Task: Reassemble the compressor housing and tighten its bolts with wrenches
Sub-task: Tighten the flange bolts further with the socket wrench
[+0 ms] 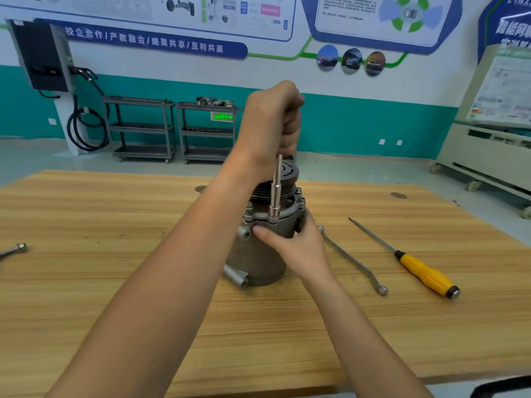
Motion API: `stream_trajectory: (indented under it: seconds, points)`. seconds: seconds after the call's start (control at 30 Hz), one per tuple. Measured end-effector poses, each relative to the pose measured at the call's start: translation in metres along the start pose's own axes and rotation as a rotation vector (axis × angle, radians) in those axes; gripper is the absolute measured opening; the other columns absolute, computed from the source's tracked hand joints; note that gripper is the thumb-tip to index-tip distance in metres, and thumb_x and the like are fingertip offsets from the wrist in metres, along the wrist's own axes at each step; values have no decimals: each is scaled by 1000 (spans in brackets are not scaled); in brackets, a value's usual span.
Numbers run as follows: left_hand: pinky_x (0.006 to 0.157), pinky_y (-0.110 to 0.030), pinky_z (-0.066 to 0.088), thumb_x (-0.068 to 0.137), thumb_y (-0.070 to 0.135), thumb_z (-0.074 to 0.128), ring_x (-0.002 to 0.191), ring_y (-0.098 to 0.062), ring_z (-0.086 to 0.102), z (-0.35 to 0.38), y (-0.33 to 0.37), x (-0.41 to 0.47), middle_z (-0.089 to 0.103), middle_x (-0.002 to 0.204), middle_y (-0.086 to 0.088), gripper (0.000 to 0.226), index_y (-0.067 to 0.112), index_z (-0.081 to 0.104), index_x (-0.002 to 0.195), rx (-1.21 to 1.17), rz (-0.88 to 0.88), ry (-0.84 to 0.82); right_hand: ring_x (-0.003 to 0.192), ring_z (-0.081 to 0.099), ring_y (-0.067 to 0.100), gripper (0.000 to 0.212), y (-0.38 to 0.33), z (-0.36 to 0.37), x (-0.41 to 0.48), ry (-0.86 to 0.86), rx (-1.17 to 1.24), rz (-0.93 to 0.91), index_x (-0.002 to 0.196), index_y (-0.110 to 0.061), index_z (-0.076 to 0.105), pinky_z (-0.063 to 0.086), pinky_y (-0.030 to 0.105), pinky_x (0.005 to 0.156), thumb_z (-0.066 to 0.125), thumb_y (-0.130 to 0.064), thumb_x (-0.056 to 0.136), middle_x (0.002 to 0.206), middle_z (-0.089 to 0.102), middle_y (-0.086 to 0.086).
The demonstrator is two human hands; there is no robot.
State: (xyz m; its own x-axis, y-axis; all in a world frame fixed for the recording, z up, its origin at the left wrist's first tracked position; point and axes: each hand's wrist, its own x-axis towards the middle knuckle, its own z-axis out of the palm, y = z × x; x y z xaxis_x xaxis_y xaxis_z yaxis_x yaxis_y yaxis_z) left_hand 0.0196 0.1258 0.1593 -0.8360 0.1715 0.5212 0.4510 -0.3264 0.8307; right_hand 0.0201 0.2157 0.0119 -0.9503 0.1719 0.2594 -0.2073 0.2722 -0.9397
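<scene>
A grey compressor housing [254, 259] stands upright at the middle of the wooden table [115, 225], its black pulley [288, 173] on top. My left hand [270, 124] grips the top of a vertical socket driver [275, 193], whose socket sits on a bolt at the housing's front flange. My right hand [296, 245] holds the housing's side, thumb across the front just under the flange. Other bolts [301, 200] stand around the flange rim.
A ring wrench [355, 262] lies right of the housing, and a yellow-handled screwdriver [422, 272] further right. Another metal tool [14, 249] pokes in at the table's left edge. Shelving carts [172, 130] and a wheeled cabinet [488, 150] stand beyond the table.
</scene>
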Motion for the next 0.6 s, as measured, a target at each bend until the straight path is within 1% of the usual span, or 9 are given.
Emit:
stream_trajectory:
  seconds: [0.1,0.13,0.2,0.23,0.3,0.37,0.4,0.5,0.6]
  points:
    - [39,-12,12,70,17,29,38,-10,6,-16,3,10,12,45,5,30,25,25,41,-131,-123,-330,98,51,-7,75,3,-2,2,0,-4,-21,114,-36,48,39,14,80,84,-48,49,101,52,-32]
    - [39,-14,11,71,16,28,38,-10,6,-18,3,12,12,45,5,32,25,27,40,-132,-130,-382,94,50,-13,74,3,-3,2,3,-9,-32,113,-36,49,39,11,77,84,-49,48,100,53,-33]
    - [39,-16,14,75,16,32,36,-9,11,-17,2,12,17,43,6,37,22,37,39,-148,-139,-356,85,46,-26,73,5,-3,2,7,-13,-46,110,-38,49,36,5,71,82,-52,46,97,52,-36]
    - [40,-18,18,80,18,35,36,-8,17,-13,0,9,23,42,6,39,19,42,42,-154,-126,-282,82,44,-30,73,6,-3,3,7,-11,-44,109,-39,49,35,3,69,81,-54,45,95,51,-37]
    - [44,-21,27,94,23,37,39,-9,32,-4,-7,-1,37,45,6,41,14,50,56,-142,-46,-9,85,45,-28,75,7,-2,2,20,-16,-40,110,-39,50,37,5,72,79,-56,43,96,52,-36]
    - [45,-20,36,99,28,41,43,-8,43,6,-16,-10,47,51,4,38,11,52,67,-128,100,307,94,50,-17,76,7,-1,1,34,-24,-32,112,-36,51,44,15,80,78,-57,43,102,56,-31]
    - [47,-19,39,99,29,42,45,-7,46,11,-20,-14,51,54,3,35,11,53,71,-125,164,411,99,52,-11,79,7,0,1,35,-28,-27,114,-33,52,47,21,85,77,-58,44,107,58,-27]
    - [52,-22,43,100,28,39,50,-10,52,21,-26,-16,58,63,0,29,13,52,78,-106,247,546,112,55,6,96,5,1,-1,47,-61,-35,127,-24,50,49,31,92,68,-63,41,120,61,-12]
    - [55,-30,45,100,29,35,51,-14,55,25,-29,-15,60,64,-1,31,16,48,76,-23,298,623,110,57,17,97,6,2,-1,55,-67,-38,123,-15,52,46,27,81,61,-62,39,117,63,-1]
